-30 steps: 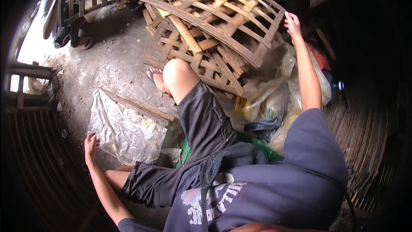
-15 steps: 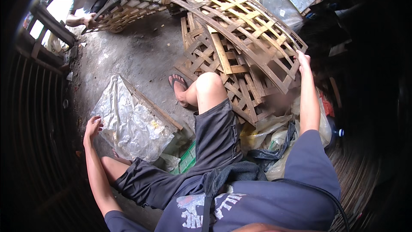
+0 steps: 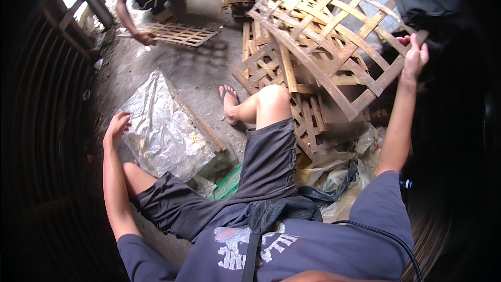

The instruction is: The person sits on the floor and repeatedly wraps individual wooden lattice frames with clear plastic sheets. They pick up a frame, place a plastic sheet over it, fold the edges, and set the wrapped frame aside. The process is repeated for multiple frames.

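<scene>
I sit on the ground with one knee raised. My right hand [image 3: 414,56] is stretched up and grips the edge of a large woven bamboo lattice frame [image 3: 334,36], which leans tilted over a pile of smaller lattice pieces [image 3: 271,68]. My left hand [image 3: 118,125] rests open, fingers spread, on the left edge of a crinkled clear plastic sheet [image 3: 162,130] lying on the concrete floor. My foot in a flip-flop [image 3: 228,102] stands beside the pile.
Another person's arm and hand [image 3: 138,34] work on a flat lattice panel [image 3: 180,34] at the far upper left. Plastic bags [image 3: 339,177] and a green object [image 3: 228,183] lie by my right hip. A slatted wall [image 3: 42,125] curves along the left.
My right hand has closed on the big lattice frame's edge and the frame has tilted toward me. My view shifted, bringing the other person's arm into sight. My left hand stayed on the plastic.
</scene>
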{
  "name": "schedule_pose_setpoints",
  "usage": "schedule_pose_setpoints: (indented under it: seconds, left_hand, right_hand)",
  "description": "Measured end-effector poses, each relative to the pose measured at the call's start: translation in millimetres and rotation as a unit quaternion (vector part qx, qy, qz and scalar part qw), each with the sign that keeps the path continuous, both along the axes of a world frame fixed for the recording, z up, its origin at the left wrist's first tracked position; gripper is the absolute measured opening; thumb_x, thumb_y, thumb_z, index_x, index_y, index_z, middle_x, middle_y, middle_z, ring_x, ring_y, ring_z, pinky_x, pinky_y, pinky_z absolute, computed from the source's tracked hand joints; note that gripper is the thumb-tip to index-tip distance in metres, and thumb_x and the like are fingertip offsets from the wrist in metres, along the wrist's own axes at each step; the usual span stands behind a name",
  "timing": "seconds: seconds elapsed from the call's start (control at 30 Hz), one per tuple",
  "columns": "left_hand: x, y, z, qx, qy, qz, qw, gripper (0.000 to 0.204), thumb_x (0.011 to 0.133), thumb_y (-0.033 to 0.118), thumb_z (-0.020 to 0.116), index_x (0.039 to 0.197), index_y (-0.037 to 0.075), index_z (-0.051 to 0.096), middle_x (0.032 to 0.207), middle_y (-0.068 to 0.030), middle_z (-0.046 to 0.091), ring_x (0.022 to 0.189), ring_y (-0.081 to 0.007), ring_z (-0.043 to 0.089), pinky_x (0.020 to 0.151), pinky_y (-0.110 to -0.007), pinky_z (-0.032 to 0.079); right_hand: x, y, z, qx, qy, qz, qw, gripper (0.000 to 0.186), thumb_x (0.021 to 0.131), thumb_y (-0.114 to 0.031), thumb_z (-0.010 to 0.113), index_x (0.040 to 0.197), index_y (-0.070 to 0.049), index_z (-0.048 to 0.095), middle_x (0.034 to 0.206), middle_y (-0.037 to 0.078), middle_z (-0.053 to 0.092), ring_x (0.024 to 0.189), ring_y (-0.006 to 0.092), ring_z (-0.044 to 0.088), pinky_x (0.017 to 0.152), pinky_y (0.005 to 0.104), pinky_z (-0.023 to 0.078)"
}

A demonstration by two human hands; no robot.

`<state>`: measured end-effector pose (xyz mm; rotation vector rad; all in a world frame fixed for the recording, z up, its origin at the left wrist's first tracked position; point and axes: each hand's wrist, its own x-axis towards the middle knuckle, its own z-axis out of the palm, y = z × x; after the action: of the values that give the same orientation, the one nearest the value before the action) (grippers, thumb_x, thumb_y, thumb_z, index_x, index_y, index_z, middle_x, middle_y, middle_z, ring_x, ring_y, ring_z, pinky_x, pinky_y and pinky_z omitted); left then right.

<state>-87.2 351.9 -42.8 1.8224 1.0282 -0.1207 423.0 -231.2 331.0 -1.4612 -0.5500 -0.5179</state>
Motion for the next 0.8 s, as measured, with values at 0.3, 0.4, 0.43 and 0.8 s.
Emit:
schedule_pose_setpoints:
  seconds: [0.3, 0.4, 0.43, 0.8]
  left_hand:
    - [-33, -15, 21, 0.005, -0.024, 0.053, 0.998, 0.035, 0.087, 0.03, 0.05, 0.118, 0.014, 0.055, 0.082, -0.0063, 0.065, 0.063, -0.0132, 0.058, 0.051, -0.028, 0.043]
    - [-56, -24, 34, 0.003, -0.025, 0.073, 0.997, 0.035, 0.087, 0.029, 0.05, 0.118, 0.014, 0.055, 0.084, -0.0064, 0.064, 0.064, -0.0134, 0.058, 0.05, -0.027, 0.042]
    - [-65, -25, 35, 0.004, -0.018, 0.086, 0.996, 0.034, 0.087, 0.028, 0.05, 0.118, 0.014, 0.056, 0.085, -0.0063, 0.064, 0.065, -0.0132, 0.058, 0.05, -0.027, 0.042]
    - [-145, -49, 50, -0.004, 0.005, 0.172, 0.985, 0.035, 0.088, 0.025, 0.05, 0.119, 0.011, 0.055, 0.084, -0.0031, 0.063, 0.071, -0.0107, 0.058, 0.055, -0.026, 0.043]
  right_hand:
    - [-146, 160, 26, -0.113, -0.222, 0.096, 0.964, 0.012, 0.085, -0.01, 0.061, 0.084, 0.002, 0.061, 0.079, 0.011, 0.066, 0.072, 0.0149, 0.065, 0.074, 0.0252, 0.051]
    - [-167, 200, 20, -0.112, -0.296, 0.134, 0.939, 0.012, 0.086, -0.01, 0.06, 0.088, 0.001, 0.063, 0.079, 0.007, 0.069, 0.072, 0.0083, 0.063, 0.075, 0.0197, 0.045]
    - [-167, 211, 19, -0.104, -0.285, 0.155, 0.94, 0.012, 0.086, -0.01, 0.06, 0.089, 0.001, 0.063, 0.08, 0.008, 0.069, 0.073, 0.0088, 0.063, 0.075, 0.0191, 0.045]
    - [-238, 334, -87, -0.046, -0.176, 0.209, 0.961, 0.015, 0.088, -0.015, 0.06, 0.079, -0.002, 0.06, 0.07, 0.004, 0.066, 0.062, 0.007, 0.058, 0.06, 0.0202, 0.042]
